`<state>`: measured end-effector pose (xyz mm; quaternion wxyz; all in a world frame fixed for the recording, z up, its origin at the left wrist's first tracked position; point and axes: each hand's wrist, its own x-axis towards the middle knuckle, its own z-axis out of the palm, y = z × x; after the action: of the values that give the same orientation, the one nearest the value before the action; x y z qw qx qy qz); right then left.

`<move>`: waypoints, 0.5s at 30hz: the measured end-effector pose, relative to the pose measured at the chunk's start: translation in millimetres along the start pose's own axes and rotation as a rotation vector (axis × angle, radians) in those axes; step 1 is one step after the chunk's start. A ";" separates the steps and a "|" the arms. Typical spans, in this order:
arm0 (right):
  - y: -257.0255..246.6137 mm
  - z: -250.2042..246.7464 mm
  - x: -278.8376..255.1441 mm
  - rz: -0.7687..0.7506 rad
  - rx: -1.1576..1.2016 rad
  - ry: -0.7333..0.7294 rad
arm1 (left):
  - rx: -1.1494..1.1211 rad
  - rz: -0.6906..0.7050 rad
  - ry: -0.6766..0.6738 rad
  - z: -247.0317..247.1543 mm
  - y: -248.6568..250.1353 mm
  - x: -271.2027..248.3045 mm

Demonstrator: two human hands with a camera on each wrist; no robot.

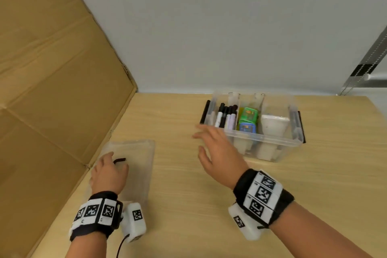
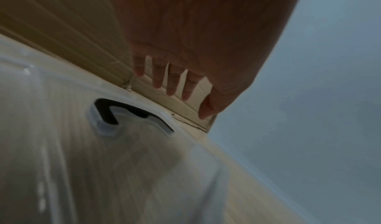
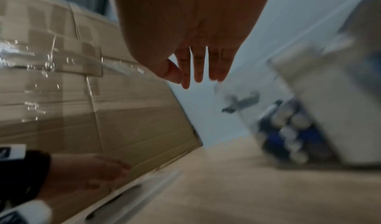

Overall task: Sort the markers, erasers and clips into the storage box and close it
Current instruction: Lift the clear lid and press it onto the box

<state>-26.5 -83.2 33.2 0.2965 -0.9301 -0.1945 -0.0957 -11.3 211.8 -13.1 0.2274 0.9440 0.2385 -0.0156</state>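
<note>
The clear storage box stands open at the table's back right. Its left compartment holds several markers, the middle one green and blue erasers, the right one a white container. The clear lid lies flat at the left, its black handle near its far end. My left hand hovers over the lid with straight fingers and holds nothing. My right hand hangs in the air left of the box, fingers spread and empty.
A large cardboard sheet leans along the table's left side, right beside the lid. A grey wall runs behind the table. A metal rack post stands at the far right. Bare wooden tabletop lies between lid and box.
</note>
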 end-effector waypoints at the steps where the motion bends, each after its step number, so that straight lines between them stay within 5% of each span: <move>1: -5.9 17.6 8.4 0.006 0.055 -0.101 | 0.010 -0.049 -0.020 -3.1 -7.3 8.5; 7: -40.5 93.5 41.3 0.203 0.169 -0.591 | 0.003 -0.111 -0.179 -7.4 -34.6 36.3; 15: -50.7 117.4 60.5 0.236 0.154 -0.674 | -0.084 -0.059 -0.254 -17.1 -28.3 43.0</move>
<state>14.5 42.3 -17.6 0.2939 -0.9004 -0.1791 0.2661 12.5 260.4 -15.7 0.2947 0.9166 0.2360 -0.1316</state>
